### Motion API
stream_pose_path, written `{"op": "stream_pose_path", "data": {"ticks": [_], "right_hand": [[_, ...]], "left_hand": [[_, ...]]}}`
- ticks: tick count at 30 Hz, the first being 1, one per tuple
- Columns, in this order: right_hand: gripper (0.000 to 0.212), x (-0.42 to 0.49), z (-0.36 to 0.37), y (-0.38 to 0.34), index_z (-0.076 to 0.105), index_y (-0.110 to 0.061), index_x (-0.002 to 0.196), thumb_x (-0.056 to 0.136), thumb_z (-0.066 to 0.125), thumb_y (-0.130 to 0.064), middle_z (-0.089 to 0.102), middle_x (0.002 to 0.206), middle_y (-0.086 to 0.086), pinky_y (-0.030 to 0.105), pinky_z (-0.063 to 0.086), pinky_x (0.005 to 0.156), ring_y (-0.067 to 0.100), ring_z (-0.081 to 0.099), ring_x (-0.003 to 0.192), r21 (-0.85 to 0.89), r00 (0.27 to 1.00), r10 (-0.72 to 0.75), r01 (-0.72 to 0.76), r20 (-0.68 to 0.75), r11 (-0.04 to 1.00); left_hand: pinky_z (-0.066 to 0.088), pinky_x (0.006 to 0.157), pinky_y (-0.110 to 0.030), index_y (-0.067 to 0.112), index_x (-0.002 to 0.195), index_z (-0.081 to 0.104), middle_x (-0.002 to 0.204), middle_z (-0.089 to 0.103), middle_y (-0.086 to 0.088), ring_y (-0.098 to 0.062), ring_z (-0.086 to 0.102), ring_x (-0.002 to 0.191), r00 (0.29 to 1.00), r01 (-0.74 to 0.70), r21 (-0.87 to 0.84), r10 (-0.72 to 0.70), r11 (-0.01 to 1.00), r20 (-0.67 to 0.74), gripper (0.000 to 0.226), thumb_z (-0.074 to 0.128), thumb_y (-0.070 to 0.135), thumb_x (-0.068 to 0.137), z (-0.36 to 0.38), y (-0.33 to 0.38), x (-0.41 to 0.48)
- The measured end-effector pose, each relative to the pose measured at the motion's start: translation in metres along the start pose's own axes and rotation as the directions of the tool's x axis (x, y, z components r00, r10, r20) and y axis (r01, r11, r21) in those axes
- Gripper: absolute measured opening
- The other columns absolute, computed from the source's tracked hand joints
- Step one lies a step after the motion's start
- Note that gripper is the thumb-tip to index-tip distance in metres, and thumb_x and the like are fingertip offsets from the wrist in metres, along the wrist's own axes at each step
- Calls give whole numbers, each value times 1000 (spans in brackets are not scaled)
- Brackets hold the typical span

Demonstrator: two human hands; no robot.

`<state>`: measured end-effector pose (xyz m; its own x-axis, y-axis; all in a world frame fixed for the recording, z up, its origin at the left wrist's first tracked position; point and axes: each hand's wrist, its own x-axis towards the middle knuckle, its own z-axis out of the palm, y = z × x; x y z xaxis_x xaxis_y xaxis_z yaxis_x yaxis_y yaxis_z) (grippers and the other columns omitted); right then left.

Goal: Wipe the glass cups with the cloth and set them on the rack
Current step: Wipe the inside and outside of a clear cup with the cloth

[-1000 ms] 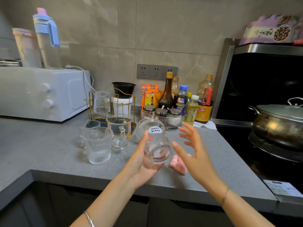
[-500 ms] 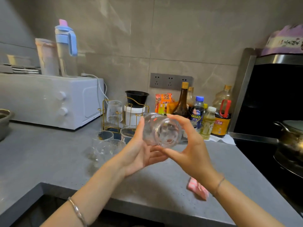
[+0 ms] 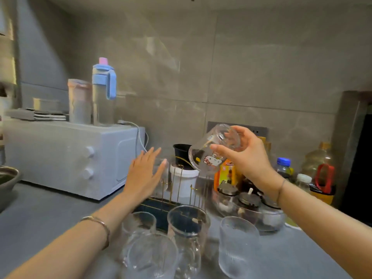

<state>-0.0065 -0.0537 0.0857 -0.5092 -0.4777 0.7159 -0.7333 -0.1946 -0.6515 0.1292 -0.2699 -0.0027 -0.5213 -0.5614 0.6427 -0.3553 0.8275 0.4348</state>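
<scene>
Far left on the grey worktop (image 3: pixel 40 214): a white microwave (image 3: pixel 68 156) with two tall bottles on top. Just right of it, the left hand (image 3: pixel 144 176), open and flat, fingers spread, empty, hovering in front of a glass already on the rack. A moment ago cupped around the printed cup together with the other hand; now released and moved left.

Centre: a gold wire rack (image 3: pixel 181 190) on a dark tray, its pegs blurred. Above it, the printed glass cup (image 3: pixel 211 150), tipped mouth-down and leftward, gripped at its base by the right hand (image 3: pixel 247 156), fingers closed around it. Lifted up and away from the body within the last half second, from chest height to over the rack. Judged meaning: wiping of this cup finished, placement on a peg imminent.

Near edge: four more glasses (image 3: pixel 187 236) standing upright, apparently awaiting their turn. Right: a tray of spice jars (image 3: pixel 247 200) and bottles of sauce and oil.

Hidden or unclear: the cloth out of view in this frame. Glass on the rack mostly covered by the left hand. Free pegs hard to count through motion blur. Nearest glasses cut off by the bottom edge.
</scene>
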Motion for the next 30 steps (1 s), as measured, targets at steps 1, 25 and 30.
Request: {"op": "stream_pose_path", "data": {"ticks": [1,25,30], "right_hand": [[65,12,4,4,51,-25,121,65,85,-31,61,108,-14,5,49,76,-5,58,97,-5,1000,6,-6,4,1000],[80,106,103,124,45,-15,137,69,80,-40,56,131,3,25,53,85,12,60,101,-174,822,356,-310,445,934],[54,102,116,136,55,-21,122,75,78,-30,60,94,-12,12,50,64,4,60,86,-225,770,372,-297,518,928]], "left_hand": [[18,119,-49,26,150,30,158,29,-4,-26,19,148,1000,-14,48,13,999,25,67,19,60,93,4,-9,11],[32,109,-31,33,146,37,146,47,7,-11,39,135,998,-34,47,31,998,51,80,2,72,86,41,-47,29],[31,111,-32,36,147,34,148,44,7,-12,36,137,998,-28,56,25,998,61,87,-4,77,80,41,-48,29]]}}
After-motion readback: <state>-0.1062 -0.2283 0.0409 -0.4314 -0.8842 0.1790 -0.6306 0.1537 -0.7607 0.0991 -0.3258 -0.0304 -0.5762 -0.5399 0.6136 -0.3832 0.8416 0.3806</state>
